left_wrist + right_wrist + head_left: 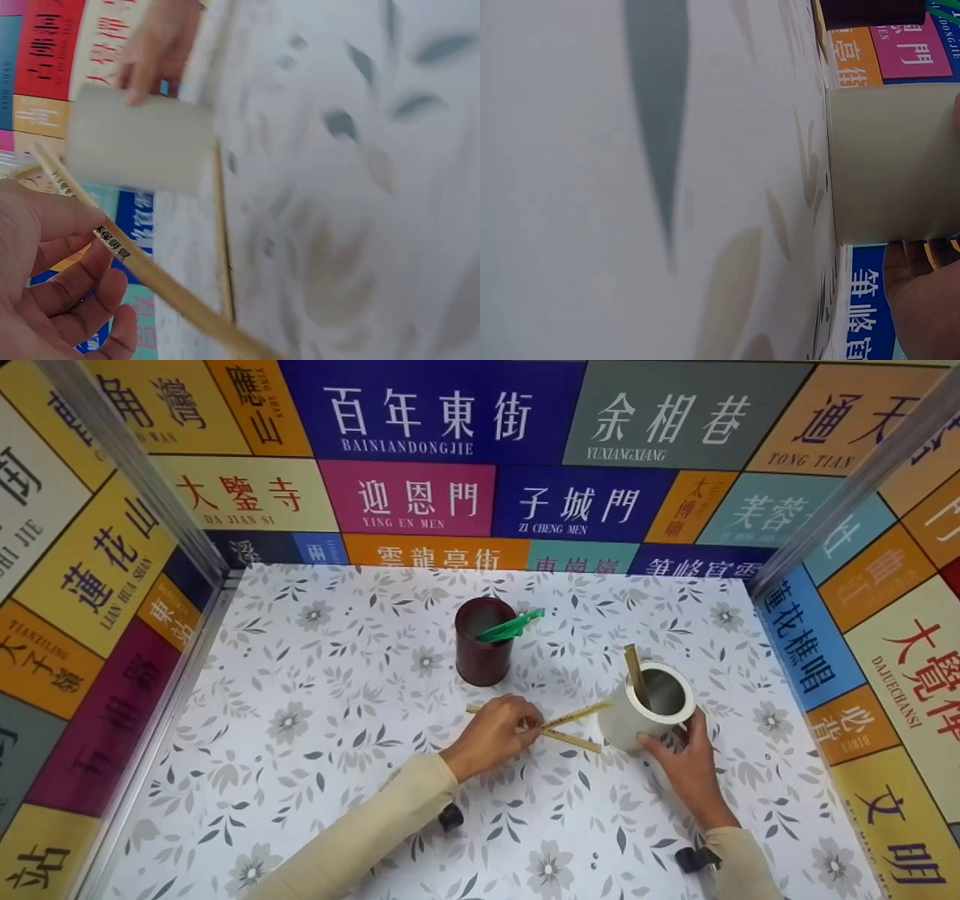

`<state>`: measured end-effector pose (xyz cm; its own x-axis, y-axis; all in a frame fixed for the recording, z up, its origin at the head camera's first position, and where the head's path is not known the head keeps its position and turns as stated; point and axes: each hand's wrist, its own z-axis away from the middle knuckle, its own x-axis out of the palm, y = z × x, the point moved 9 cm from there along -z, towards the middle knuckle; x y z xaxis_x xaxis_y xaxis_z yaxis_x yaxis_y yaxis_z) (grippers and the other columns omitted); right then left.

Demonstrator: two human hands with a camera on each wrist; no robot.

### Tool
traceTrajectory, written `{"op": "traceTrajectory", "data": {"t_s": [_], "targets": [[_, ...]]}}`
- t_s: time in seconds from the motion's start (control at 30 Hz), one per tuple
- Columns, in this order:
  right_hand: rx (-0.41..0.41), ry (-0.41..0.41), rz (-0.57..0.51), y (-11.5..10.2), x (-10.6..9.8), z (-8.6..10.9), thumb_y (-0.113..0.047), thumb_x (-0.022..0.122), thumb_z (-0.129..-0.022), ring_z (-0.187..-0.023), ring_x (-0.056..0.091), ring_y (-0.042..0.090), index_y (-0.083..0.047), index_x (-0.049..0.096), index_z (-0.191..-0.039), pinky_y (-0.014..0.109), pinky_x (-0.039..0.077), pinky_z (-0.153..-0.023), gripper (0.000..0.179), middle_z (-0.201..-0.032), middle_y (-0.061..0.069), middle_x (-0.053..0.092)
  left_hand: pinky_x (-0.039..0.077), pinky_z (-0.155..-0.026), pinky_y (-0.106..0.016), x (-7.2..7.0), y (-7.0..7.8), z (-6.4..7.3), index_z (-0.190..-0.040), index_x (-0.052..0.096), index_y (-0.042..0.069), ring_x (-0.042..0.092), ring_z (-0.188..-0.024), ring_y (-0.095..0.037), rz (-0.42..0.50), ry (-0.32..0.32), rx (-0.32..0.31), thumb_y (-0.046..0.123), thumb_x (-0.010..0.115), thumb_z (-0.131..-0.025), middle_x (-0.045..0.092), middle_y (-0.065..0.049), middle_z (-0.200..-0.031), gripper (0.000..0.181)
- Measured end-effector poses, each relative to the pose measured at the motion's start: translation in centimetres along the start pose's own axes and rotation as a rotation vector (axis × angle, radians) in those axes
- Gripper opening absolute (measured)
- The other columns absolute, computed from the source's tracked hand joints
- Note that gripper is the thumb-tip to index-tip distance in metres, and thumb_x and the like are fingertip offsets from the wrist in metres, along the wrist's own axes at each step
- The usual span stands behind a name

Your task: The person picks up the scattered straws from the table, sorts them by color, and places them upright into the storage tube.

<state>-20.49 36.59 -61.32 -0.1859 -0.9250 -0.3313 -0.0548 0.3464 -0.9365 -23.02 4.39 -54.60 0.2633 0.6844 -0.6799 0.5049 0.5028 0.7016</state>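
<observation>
Between its thumb and fingertips my left hand (499, 731) pinches a yellowish straw (150, 274) with dark printed characters. One end of that straw points toward the cream cylindrical holder (630, 727). A second straw (574, 740) lies on the table, partly hidden under the left hand. My right hand (694, 765) grips the cream holder, thumb on the near side and fingers round the right side. The holder stands upright on the table in the right wrist view. Another yellowish straw (636, 675) leans inside it, sticking up over the rim.
A dark red cylindrical holder (484, 660) stands farther back, left of the cream one, with green strips (517, 625) poking out to the right. The table (360, 660) has a leaf-patterned white cover. Panels with colourful lettering (420, 502) enclose its back and sides.
</observation>
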Motion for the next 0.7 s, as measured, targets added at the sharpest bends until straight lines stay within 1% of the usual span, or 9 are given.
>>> {"op": "traceTrajectory", "data": {"t_s": [0.13,0.23,0.33,0.43,0.5,0.6,0.67,0.7], "targets": [[-0.009,0.004,-0.008,0.0,-0.1,0.1,-0.002,0.09,-0.091,-0.147,0.044,0.01,-0.007,0.036,-0.167,0.018,0.038,-0.118,0.094,-0.161,0.006,0.048,0.057,-0.078,-0.021,-0.1,1.3,-0.6,-0.101,0.084,0.006,0.071,-0.087,-0.014,0.155,0.01,0.008,0.004,0.078,-0.098,0.078,-0.004,-0.095,0.007],[-0.003,0.0,-0.01,0.1,-0.2,0.2,-0.002,0.09,-0.091,-0.149,0.044,0.014,-0.008,0.035,-0.168,0.018,0.037,-0.119,0.094,-0.162,0.007,0.047,0.058,-0.078,-0.019,-0.1,1.9,-1.1,-0.101,0.084,0.004,0.07,-0.085,-0.009,0.261,0.03,0.002,0.002,0.078,-0.098,0.08,-0.006,-0.097,0.006],[0.005,-0.004,-0.009,0.0,-0.3,0.2,-0.003,0.09,-0.092,-0.151,0.044,0.019,-0.008,0.035,-0.168,0.015,0.037,-0.117,0.094,-0.163,0.008,0.047,0.06,-0.08,-0.019,-0.2,2.4,-1.8,-0.101,0.083,0.003,0.072,-0.086,-0.006,0.34,0.073,-0.013,0.0,0.079,-0.098,0.081,-0.007,-0.098,0.006],[0.015,-0.007,0.0,0.1,-0.3,0.2,-0.004,0.09,-0.092,-0.152,0.044,0.024,-0.008,0.033,-0.169,0.013,0.037,-0.117,0.096,-0.164,0.01,0.046,0.062,-0.082,-0.021,-0.6,3.1,-2.5,-0.102,0.083,0.002,0.074,-0.088,-0.006,0.405,0.131,-0.022,0.0,0.081,-0.097,0.081,-0.007,-0.098,0.006],[0.018,-0.007,-0.001,0.0,-0.2,0.1,-0.004,0.09,-0.092,-0.153,0.044,0.027,-0.008,0.033,-0.169,0.019,0.037,-0.12,0.096,-0.164,0.01,0.046,0.062,-0.083,-0.022,-1.1,3.8,-3.0,-0.102,0.083,0.003,0.073,-0.089,-0.005,0.439,0.17,-0.025,0.001,0.082,-0.097,0.081,-0.006,-0.097,0.005],[0.022,-0.014,-0.005,0.1,-0.1,0.1,-0.005,0.09,-0.092,-0.153,0.044,0.03,-0.009,0.031,-0.17,0.035,0.037,-0.126,0.098,-0.164,0.011,0.045,0.063,-0.083,-0.023,-2.0,5.1,-3.9,-0.102,0.083,0.005,0.073,-0.088,-0.003,0.471,0.208,-0.007,0.004,0.083,-0.098,0.081,-0.002,-0.095,0.004],[0.014,-0.015,-0.008,0.0,-0.1,0.1,-0.005,0.091,-0.092,-0.154,0.043,0.028,-0.01,0.032,-0.17,0.044,0.036,-0.127,0.098,-0.164,0.01,0.045,0.063,-0.083,-0.024,-2.5,5.9,-4.4,-0.102,0.083,0.006,0.073,-0.088,-0.002,0.493,0.223,0.007,0.006,0.083,-0.098,0.081,-0.001,-0.095,0.004],[0.01,-0.015,-0.005,0.0,-0.1,0.1,-0.005,0.091,-0.092,-0.154,0.043,0.027,-0.01,0.031,-0.17,0.045,0.036,-0.127,0.098,-0.164,0.01,0.045,0.064,-0.083,-0.024,-2.8,6.2,-4.7,-0.102,0.083,0.006,0.073,-0.088,-0.002,0.508,0.229,0.016,0.006,0.084,-0.098,0.081,-0.001,-0.095,0.004]]}}
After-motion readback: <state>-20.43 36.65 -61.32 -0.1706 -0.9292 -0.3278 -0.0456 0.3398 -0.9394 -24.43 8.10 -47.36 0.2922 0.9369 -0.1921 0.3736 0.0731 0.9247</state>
